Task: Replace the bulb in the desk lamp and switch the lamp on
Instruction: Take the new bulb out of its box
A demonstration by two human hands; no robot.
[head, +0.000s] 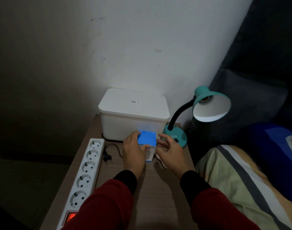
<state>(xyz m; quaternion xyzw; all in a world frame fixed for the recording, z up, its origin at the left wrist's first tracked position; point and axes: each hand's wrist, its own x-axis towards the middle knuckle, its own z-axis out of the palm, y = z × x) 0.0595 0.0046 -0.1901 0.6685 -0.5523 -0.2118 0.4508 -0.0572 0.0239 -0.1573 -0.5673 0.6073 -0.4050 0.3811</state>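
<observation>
Red sleeves with black cuffs fill the 6 o'clock part of the view, and from them both hands reach toward 12 o'clock over the wooden bedside table. At the table's middle stands the bulb box, blue on its top face and white on its near side, upright with its long axis vertical. It is held by the left hand, which lies at the box's 9 o'clock: the fingers are curled over the top left corner and the thumb is pressed against the white front face. The right hand is seen at the box's 3 o'clock, just beside it, with fingers spread and loosely bent; whether its fingertips touch the box cannot be told. Something pale lies partly hidden under that hand and cannot be identified.

Of the two hands, the left is judged the one already in control of the box, so the opening of a flap would fall to the right. The teal desk lamp is placed at 2 o'clock from the box, its base just behind the right hand, and its shade is turned toward the camera with the socket apparently bare. The lamp's black plug lies loose at 9 o'clock from the left hand, beside the white power strip, whose red switch glows.
</observation>
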